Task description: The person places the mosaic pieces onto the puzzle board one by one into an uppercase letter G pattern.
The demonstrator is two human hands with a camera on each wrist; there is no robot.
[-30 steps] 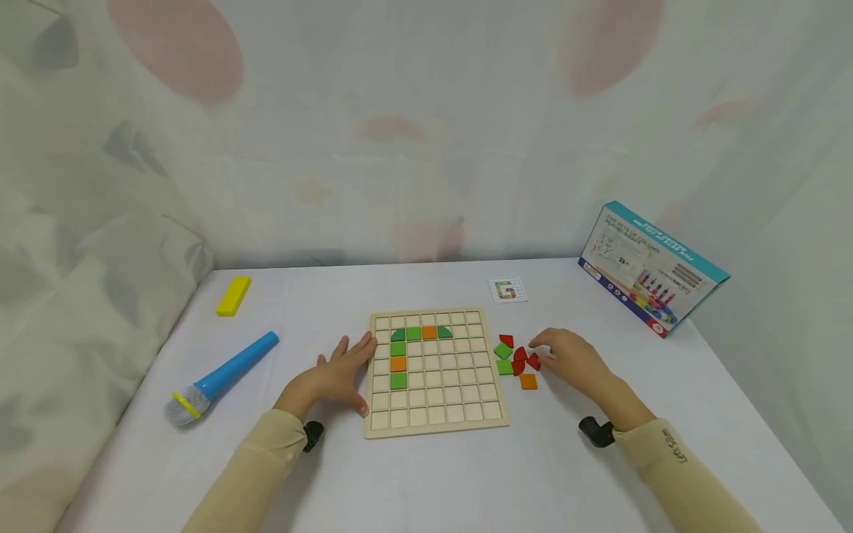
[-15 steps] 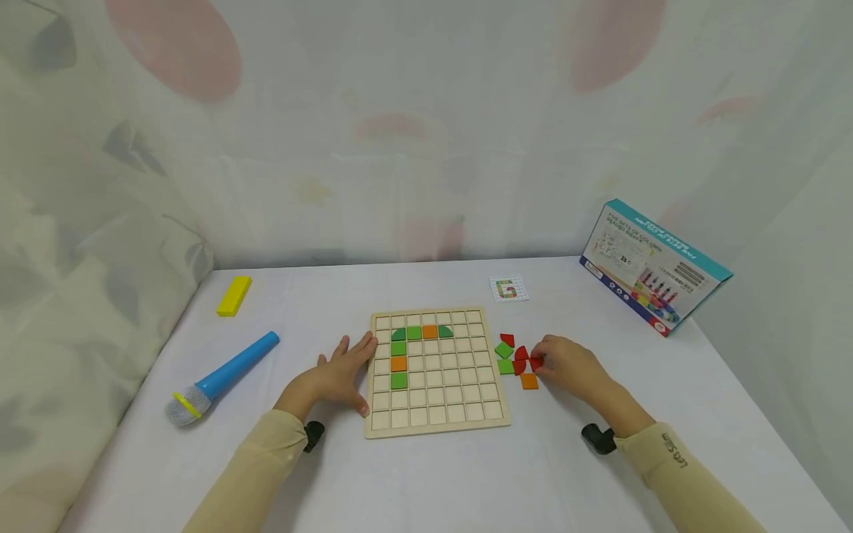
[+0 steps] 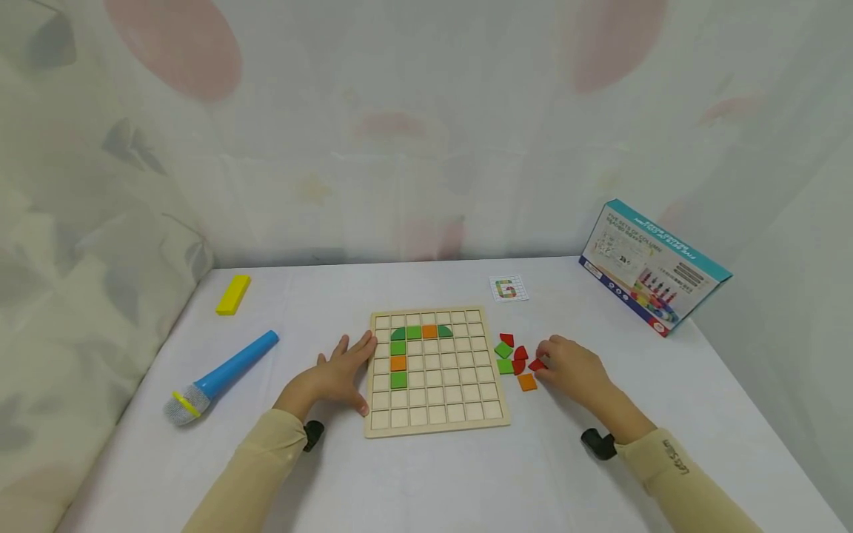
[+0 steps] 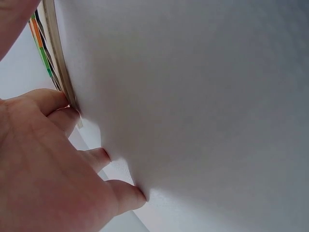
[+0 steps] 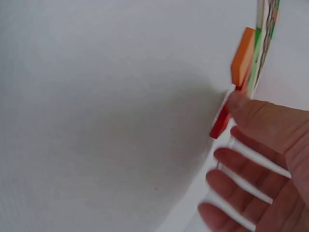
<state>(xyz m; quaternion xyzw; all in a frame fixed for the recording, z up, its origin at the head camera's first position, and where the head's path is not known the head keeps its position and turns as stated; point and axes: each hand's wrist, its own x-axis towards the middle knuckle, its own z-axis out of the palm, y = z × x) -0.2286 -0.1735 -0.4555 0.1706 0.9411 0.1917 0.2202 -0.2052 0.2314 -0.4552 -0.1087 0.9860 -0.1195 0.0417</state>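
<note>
A square wooden grid board (image 3: 436,418) lies on the white table, with several green and orange tiles set in its upper left cells. Along the board's left edge my left hand (image 3: 333,379) rests with fingers spread, fingertips and thumb touching the frame. In the left wrist view, the fingers of the left hand (image 4: 53,150) reach the board's side (image 4: 62,63) and the cloth. To the right of the board, my right hand (image 3: 574,369) pinches a small red tile (image 3: 536,365) between thumb and forefinger. The right wrist view shows the thumb against this red tile (image 5: 221,121).
Loose red tiles (image 3: 520,366), green tiles (image 3: 504,350) and an orange tile (image 3: 528,382) lie beside the board. Behind them is a pattern card (image 3: 509,289). A box (image 3: 653,270) stands back right. A blue toy microphone (image 3: 229,374) and yellow block (image 3: 233,295) lie left.
My right hand has come down onto the rightmost red tile, which has turned slightly. The orange tile near it has turned a little too. My left hand has stayed at the board.
</note>
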